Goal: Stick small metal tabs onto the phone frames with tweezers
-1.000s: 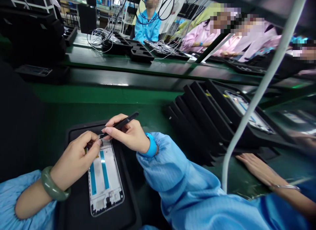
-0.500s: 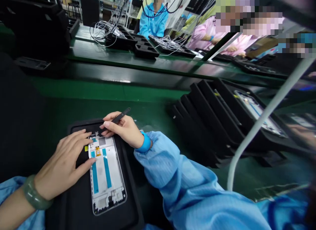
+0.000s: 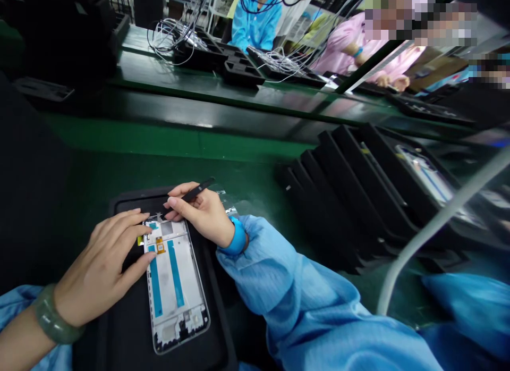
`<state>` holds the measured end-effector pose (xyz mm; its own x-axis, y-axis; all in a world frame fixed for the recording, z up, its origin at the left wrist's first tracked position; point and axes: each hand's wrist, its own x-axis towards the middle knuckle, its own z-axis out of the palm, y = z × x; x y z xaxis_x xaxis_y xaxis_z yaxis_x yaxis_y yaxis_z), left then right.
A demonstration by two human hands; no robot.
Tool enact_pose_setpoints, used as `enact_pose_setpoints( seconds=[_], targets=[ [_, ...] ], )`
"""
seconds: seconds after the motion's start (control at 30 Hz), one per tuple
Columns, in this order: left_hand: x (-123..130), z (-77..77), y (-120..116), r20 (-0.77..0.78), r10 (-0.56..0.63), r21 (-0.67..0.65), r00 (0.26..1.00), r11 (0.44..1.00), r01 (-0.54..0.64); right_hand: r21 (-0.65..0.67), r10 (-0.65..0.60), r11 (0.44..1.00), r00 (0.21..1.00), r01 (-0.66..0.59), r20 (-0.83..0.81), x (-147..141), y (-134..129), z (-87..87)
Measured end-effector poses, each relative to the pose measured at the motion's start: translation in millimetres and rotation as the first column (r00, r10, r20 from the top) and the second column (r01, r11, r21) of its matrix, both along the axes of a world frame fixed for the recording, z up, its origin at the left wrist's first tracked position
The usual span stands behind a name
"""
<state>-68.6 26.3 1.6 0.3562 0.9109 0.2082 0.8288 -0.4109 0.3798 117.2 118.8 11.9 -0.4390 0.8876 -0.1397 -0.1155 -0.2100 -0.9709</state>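
Observation:
A silver phone frame point(image 3: 179, 286) with two blue strips and a small orange flex piece lies in a black foam tray point(image 3: 127, 339). My left hand point(image 3: 109, 256), with a green bangle at the wrist, rests along the frame's upper left edge, fingers spread and fingertips touching it. Pinched in my right hand point(image 3: 203, 211) are black tweezers point(image 3: 197, 190), their tips near the top edge of the frame beside a small metallic part point(image 3: 160, 217). A blue band circles my right wrist.
Stacked black trays point(image 3: 342, 190) stand at the right, the top one holding another phone frame point(image 3: 430, 174). A grey tube point(image 3: 438, 222) crosses the right side. Beyond a dark rail are cables point(image 3: 279, 60) and people in blue and pink.
The view has shifted slightly, so the trays at the right appear further right. Both hands keep nearly the same places on the frame, with the tweezers still held.

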Motion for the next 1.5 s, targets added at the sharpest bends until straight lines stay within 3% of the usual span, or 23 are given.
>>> enact_pose_setpoints(
  seconds=[0.23, 0.43, 0.57, 0.67, 0.87, 1.17, 1.33, 1.5],
  targets=[
    [5.9, 4.6, 5.5, -0.080, 0.009, 0.038, 0.997, 0.999, -0.006, -0.007, -0.094, 0.996, 0.994, 0.094, -0.054, -0.7, 0.2, -1.0],
    [24.5, 14.2, 2.2, -0.352, 0.024, 0.196, 0.936, 0.979, 0.048, -0.013, -0.127, 0.992, 0.989, 0.126, -0.081, -0.6, -0.1, -1.7],
    [30.8, 16.4, -1.8, -0.442, 0.046, 0.210, 0.896, 0.976, 0.054, -0.031, -0.148, 0.989, 0.985, 0.146, -0.093, -0.7, -0.7, 0.1],
    [28.5, 14.2, -3.2, -0.392, 0.066, 0.182, 0.918, 0.983, 0.007, -0.035, -0.156, 0.988, 0.982, 0.153, -0.103, -0.1, -0.6, 1.4],
    [17.6, 5.2, -2.4, -0.094, 0.140, 0.051, 0.986, 0.989, -0.136, -0.025, -0.119, 0.993, 0.987, 0.117, -0.110, 1.2, -0.2, -0.6],
    [17.6, 3.6, -2.9, -0.053, 0.146, 0.045, 0.988, 0.989, -0.143, 0.029, -0.021, 0.999, 1.000, 0.021, -0.014, 0.3, -3.5, -1.8],
    [16.7, 3.2, -3.1, -0.051, 0.139, 0.043, 0.989, 0.990, -0.137, 0.153, 0.058, 0.986, 0.995, -0.070, 0.081, 0.7, -5.0, -6.0],
    [16.7, 2.7, -3.1, -0.039, 0.138, 0.058, 0.990, 0.989, -0.136, 0.157, 0.057, 0.985, 0.995, -0.068, 0.078, 1.4, -4.5, -7.4]
  ],
)
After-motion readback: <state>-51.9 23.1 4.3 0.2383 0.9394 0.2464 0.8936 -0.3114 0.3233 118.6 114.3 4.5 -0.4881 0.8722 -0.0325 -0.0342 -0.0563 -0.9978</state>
